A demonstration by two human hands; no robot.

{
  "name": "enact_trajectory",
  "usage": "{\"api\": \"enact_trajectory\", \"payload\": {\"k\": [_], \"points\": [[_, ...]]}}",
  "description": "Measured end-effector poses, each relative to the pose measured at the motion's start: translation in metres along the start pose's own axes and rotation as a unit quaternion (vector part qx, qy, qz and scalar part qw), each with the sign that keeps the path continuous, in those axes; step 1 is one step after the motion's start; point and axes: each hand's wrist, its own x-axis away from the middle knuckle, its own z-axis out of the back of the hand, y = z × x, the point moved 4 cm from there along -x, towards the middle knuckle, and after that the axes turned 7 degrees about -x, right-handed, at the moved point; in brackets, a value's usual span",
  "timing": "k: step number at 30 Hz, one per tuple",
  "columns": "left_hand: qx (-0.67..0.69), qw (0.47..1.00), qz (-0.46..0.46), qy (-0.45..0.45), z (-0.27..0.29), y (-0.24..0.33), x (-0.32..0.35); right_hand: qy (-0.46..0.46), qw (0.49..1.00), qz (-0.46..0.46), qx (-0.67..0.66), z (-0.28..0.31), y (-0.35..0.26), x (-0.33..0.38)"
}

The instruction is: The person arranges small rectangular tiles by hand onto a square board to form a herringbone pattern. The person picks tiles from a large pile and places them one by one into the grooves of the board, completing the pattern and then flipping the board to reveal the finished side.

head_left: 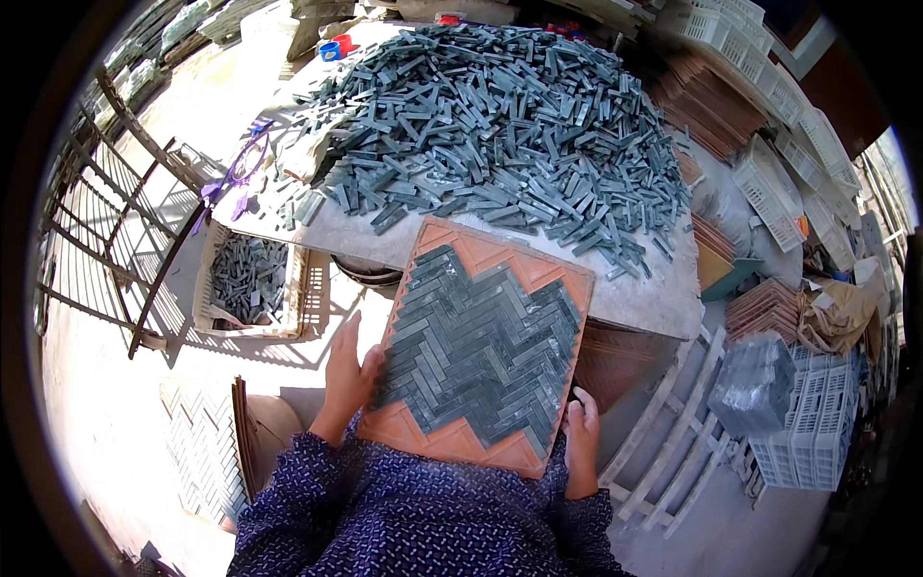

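Orange plastic mould board [452,438] w/ grey-green stone strips set in a herringbone zigzag sits tilted btw the person's lap and the near edge of the desk [635,293], far corner propped on the desktop. Prob held that way so the strips stay seated in their slots and the pattern faces up at the person.

Left hand [348,377] lies flat along the board's left edge, fingers spread and pressing the rim, not pinching anything. Right hand [581,423] is at the lower right corner, fingers curled round the edge, so that grip is closed on the board. Two hands, one board. Both blue patterned sleeves come in from the bottom.

Down left on the floor: a finished herringbone sheet [200,452] lying flat, one that I can see.

Bit further, left of the desk, one cream plastic crate [300,288] partly filled w/ the same strips.

On the desk, a big loose pile of grey-green stone strips [500,125], way too many to count, within easy reach of the board. A purple strap [236,173] lies at the left edge.

Far right: stacks of white crates [808,423] and more orange boards [711,96], number unclear.
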Motion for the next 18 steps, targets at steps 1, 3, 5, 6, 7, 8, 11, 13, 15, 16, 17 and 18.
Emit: {"api": "enact_trajectory", "payload": {"k": [1, 3, 5, 6, 7, 8, 11, 13, 15, 16, 17, 18], "points": [[-0.093, 0.990, -0.090, 0.047, 0.006, 0.016, -0.005, 0.010, 1.000, -0.009, -0.009, 0.004, 0.001, 0.000], [-0.153, 0.974, -0.166, -0.027, 0.001, 0.040, -0.016, 0.011, 1.000, -0.010, -0.021, 0.002, -0.004, 0.000], [-0.182, 0.961, -0.196, -0.066, -0.004, 0.069, -0.024, 0.010, 1.000, -0.013, -0.017, -0.002, -0.009, -0.001], [-0.198, 0.952, -0.222, -0.071, -0.011, 0.076, -0.028, 0.003, 1.000, -0.006, -0.017, -0.002, -0.009, 0.000], [-0.215, 0.941, -0.249, -0.079, -0.020, 0.079, -0.033, 0.004, 1.000, -0.001, -0.009, -0.001, -0.008, 0.001], [-0.219, 0.935, -0.267, -0.081, -0.029, 0.081, -0.040, 0.004, 1.000, 0.003, 0.000, -0.001, -0.008, 0.002], [-0.231, 0.927, -0.276, -0.102, -0.033, 0.084, -0.041, 0.009, 1.000, 0.011, 0.011, 0.003, -0.007, 0.001], [-0.252, 0.922, -0.278, -0.092, -0.036, 0.081, -0.042, 0.018, 0.999, 0.023, 0.029, 0.005, -0.008, -0.002], [-0.278, 0.918, -0.271, -0.084, -0.040, 0.078, -0.040, 0.034, 0.998, 0.031, 0.046, 0.008, -0.010, -0.006], [-0.270, 0.920, -0.270, -0.081, -0.041, 0.078, -0.040, 0.039, 0.997, 0.042, 0.058, 0.008, -0.013, -0.007], [-0.272, 0.920, -0.270, -0.079, -0.042, 0.078, -0.039, 0.044, 0.995, 0.053, 0.069, 0.009, -0.015, -0.008], [-0.274, 0.920, -0.270, -0.077, -0.042, 0.078, -0.038, 0.044, 0.994, 0.064, 0.075, 0.008, -0.017, -0.008]]}}
